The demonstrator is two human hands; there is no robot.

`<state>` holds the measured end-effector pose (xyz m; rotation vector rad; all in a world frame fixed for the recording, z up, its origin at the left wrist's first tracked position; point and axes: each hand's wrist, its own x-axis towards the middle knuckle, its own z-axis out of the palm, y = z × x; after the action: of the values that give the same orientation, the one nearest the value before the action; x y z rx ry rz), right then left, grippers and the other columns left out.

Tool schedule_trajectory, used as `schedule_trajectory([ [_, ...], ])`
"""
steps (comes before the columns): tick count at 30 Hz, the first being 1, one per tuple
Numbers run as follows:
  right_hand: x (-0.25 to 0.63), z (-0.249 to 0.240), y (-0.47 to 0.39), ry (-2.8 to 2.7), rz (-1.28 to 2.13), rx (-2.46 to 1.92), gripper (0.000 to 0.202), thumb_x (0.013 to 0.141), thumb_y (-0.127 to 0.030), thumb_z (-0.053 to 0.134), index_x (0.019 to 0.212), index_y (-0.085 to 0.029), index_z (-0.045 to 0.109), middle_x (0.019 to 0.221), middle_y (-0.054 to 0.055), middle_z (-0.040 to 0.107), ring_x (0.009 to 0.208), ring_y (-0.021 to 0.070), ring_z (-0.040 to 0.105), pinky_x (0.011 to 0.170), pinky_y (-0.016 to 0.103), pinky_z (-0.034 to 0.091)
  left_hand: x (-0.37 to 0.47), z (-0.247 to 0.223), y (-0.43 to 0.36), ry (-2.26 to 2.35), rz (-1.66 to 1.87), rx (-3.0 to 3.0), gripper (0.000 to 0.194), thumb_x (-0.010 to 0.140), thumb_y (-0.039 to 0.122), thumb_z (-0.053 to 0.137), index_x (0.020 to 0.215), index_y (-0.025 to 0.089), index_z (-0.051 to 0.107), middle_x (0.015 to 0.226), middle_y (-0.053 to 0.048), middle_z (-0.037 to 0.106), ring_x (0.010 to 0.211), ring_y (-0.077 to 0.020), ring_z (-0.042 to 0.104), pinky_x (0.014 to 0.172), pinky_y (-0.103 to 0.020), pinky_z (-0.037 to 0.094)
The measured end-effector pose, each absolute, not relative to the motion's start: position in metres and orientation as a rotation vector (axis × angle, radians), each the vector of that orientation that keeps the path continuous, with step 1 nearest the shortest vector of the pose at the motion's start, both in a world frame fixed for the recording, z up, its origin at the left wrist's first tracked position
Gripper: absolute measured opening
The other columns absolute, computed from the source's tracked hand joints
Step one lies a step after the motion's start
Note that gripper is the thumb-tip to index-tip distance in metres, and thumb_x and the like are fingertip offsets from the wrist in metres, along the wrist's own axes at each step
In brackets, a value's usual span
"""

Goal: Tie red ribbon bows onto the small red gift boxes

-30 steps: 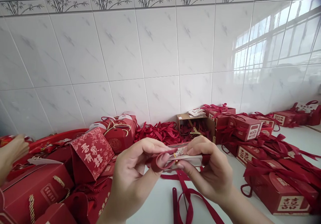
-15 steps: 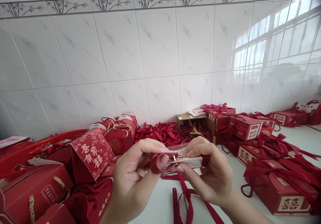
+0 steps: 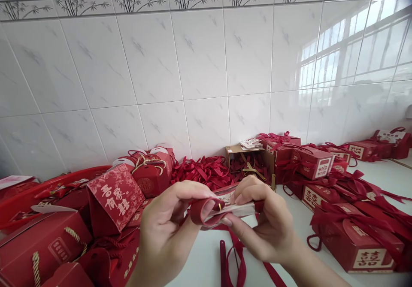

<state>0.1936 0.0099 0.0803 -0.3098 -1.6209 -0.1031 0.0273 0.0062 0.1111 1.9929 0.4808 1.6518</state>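
Observation:
Both of my hands are raised at the centre, closed around a small red-and-white gift box (image 3: 244,210). From its left side curls a dark red strap (image 3: 197,213), bent into a loop, with a thin gold fastener (image 3: 220,207) sticking out near its end. My left hand (image 3: 172,225) grips the strap's loop, its thumb mostly hidden behind it. My right hand (image 3: 268,222) pinches the box, fingers on top and thumb at its lower edge close to the fastener. Below the hands, red ribbons (image 3: 241,261) and another flat red strap (image 3: 222,263) lie on the white table (image 3: 199,265).
Red gift boxes (image 3: 41,244) crowd the left, beside a red basin (image 3: 19,203). Behind my hands are a heap of red ribbon (image 3: 206,171) and a cardboard box (image 3: 232,156) with cards (image 3: 251,143) on top. Ribbon-tied boxes (image 3: 360,240) fill the right. A tiled wall (image 3: 206,64) stands behind.
My left thumb has slipped out of the strap's loop, so the loop's inside shows more. My hands and the box otherwise stay nearly in place, and the view has shifted slightly.

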Motion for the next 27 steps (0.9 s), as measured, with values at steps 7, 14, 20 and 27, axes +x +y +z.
schedule_trajectory([
  [7, 0.195, 0.084, 0.009, -1.674, -0.117, -0.325, 0.021, 0.076, -0.014, 0.062, 0.091, -0.019, 0.049, 0.071, 0.002, 0.053, 0.061, 0.0157, 0.049, 0.054, 0.03, 0.043, 0.022, 0.111, 0.008, 0.513, 1.604, 2.122, 0.026, 0.079, 0.005, 0.062, 0.091, 0.027, 0.066, 0.083, 0.004, 0.07, 0.066, -0.01, 0.066, 0.059, -0.016, 0.056],
  [14, 0.197, 0.086, 0.008, -1.732, -0.053, -0.359, 0.02, 0.076, -0.015, 0.063, 0.089, -0.02, 0.048, 0.07, 0.002, 0.055, 0.061, 0.0146, 0.048, 0.055, 0.028, 0.041, 0.021, 0.111, 0.009, 0.542, 1.627, 2.219, 0.033, 0.076, 0.004, 0.064, 0.092, 0.031, 0.069, 0.084, 0.007, 0.073, 0.071, -0.0107, 0.068, 0.065, -0.017, 0.056],
  [20, 0.2, 0.085, 0.008, -1.735, 0.036, -0.394, 0.022, 0.075, -0.018, 0.065, 0.089, -0.019, 0.049, 0.072, 0.003, 0.056, 0.062, 0.0144, 0.048, 0.055, 0.028, 0.041, 0.021, 0.112, 0.01, 0.42, 1.539, 2.232, 0.028, 0.078, 0.004, 0.062, 0.092, 0.027, 0.069, 0.08, 0.003, 0.071, 0.07, -0.0117, 0.065, 0.062, -0.019, 0.054],
  [27, 0.207, 0.089, 0.008, -1.675, -0.071, -0.369, 0.019, 0.077, -0.015, 0.064, 0.088, -0.019, 0.049, 0.07, 0.003, 0.056, 0.061, 0.0151, 0.05, 0.054, 0.03, 0.042, 0.02, 0.108, 0.009, 0.285, 1.436, 2.165, 0.029, 0.079, 0.003, 0.063, 0.096, 0.026, 0.065, 0.087, -0.001, 0.068, 0.086, -0.017, 0.065, 0.073, -0.027, 0.056],
])
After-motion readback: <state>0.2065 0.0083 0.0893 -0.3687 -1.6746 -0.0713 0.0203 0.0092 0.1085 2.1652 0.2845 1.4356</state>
